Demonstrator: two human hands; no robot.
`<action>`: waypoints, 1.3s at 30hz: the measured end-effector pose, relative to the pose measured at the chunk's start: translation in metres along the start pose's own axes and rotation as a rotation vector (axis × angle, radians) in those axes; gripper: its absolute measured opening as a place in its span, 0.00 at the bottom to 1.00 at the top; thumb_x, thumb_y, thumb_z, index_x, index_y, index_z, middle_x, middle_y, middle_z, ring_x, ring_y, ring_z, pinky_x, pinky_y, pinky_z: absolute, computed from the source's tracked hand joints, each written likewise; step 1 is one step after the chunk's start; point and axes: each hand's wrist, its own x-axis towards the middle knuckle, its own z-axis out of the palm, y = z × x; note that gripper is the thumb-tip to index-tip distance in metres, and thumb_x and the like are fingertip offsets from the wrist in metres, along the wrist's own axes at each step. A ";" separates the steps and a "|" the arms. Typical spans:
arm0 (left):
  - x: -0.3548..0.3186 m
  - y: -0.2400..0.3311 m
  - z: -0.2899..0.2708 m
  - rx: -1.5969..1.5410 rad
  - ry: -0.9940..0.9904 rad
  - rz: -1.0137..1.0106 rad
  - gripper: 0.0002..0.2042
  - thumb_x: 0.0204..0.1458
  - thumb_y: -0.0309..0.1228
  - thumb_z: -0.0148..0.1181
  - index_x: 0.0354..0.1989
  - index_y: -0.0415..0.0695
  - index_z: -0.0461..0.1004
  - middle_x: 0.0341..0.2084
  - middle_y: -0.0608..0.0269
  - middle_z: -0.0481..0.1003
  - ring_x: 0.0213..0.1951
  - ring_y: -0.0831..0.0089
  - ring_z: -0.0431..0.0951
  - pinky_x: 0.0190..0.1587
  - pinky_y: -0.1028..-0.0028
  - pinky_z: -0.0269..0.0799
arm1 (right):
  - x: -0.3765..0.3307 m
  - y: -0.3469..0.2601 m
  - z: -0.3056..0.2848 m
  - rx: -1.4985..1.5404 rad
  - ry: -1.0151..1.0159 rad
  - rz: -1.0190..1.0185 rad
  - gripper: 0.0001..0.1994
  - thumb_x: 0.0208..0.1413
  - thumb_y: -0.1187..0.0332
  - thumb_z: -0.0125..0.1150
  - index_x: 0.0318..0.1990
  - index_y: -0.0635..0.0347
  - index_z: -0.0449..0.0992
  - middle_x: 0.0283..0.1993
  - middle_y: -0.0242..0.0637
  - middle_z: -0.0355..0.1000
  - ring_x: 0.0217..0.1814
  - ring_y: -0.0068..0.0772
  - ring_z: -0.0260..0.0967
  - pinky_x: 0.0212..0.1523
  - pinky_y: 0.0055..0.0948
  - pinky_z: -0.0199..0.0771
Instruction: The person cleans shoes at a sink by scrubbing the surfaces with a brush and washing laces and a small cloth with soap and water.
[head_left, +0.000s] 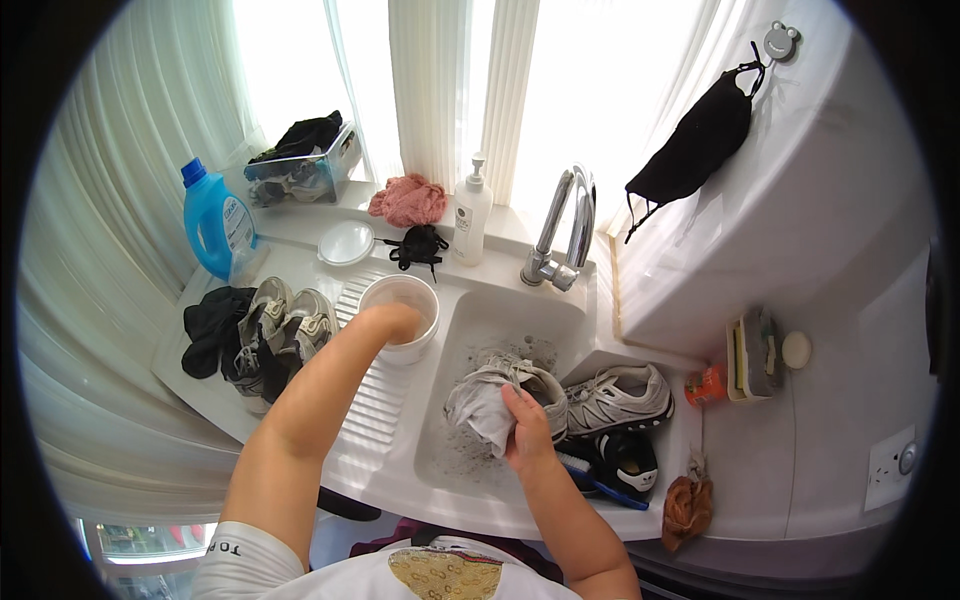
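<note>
My left hand [402,318] reaches down into a white plastic tub [402,353] on the ribbed drainboard, and its fingers are hidden inside. Over the sink [432,465], my right hand [530,430] grips a crumpled pale grey cloth [482,408], thumb on top. Behind the cloth and touching it is a light-coloured sneaker [546,390], partly covered. Dark specks and dirty water lie in the basin below. A second light sneaker [622,397] rests on the ledge at the sink's right.
A black shoe [628,462] and blue-handled brush [615,492] lie nearer on that ledge. Worn sneakers [305,325] stand left beside black fabric [215,330]. Behind are a blue detergent bottle [207,225], round white lid [346,243], pump bottle [472,215] and chrome faucet [560,230].
</note>
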 end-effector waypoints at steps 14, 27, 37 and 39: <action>-0.007 0.014 -0.011 0.072 0.350 0.033 0.07 0.41 0.23 0.53 0.28 0.41 0.77 0.32 0.52 0.76 0.33 0.56 0.77 0.35 0.62 0.73 | 0.000 -0.009 0.002 0.045 0.074 -0.034 0.13 0.55 0.67 0.54 0.43 0.67 0.67 0.40 0.39 0.71 0.40 0.31 0.71 0.40 0.29 0.74; -0.111 0.133 -0.034 -0.578 0.778 0.714 0.11 0.38 0.18 0.62 0.32 0.45 0.78 0.30 0.62 0.76 0.31 0.64 0.76 0.33 0.72 0.73 | -0.010 0.000 -0.014 -0.297 -0.138 -0.130 0.09 0.42 0.79 0.61 0.33 0.61 0.69 0.32 0.32 0.69 0.35 0.20 0.67 0.36 0.22 0.69; -0.135 0.163 0.014 -0.842 1.157 0.508 0.15 0.39 0.23 0.63 0.39 0.42 0.74 0.35 0.56 0.74 0.39 0.61 0.75 0.39 0.70 0.70 | -0.024 -0.021 -0.023 -0.343 -0.270 -0.322 0.09 0.44 0.85 0.55 0.32 0.62 0.68 0.46 0.47 0.70 0.48 0.30 0.67 0.47 0.24 0.67; -0.130 0.158 0.035 -0.925 0.906 0.454 0.16 0.42 0.24 0.62 0.41 0.40 0.70 0.34 0.56 0.73 0.38 0.63 0.73 0.41 0.72 0.68 | -0.024 -0.022 -0.024 -0.439 -0.261 -0.384 0.09 0.44 0.83 0.57 0.33 0.61 0.69 0.44 0.44 0.71 0.45 0.26 0.68 0.45 0.22 0.67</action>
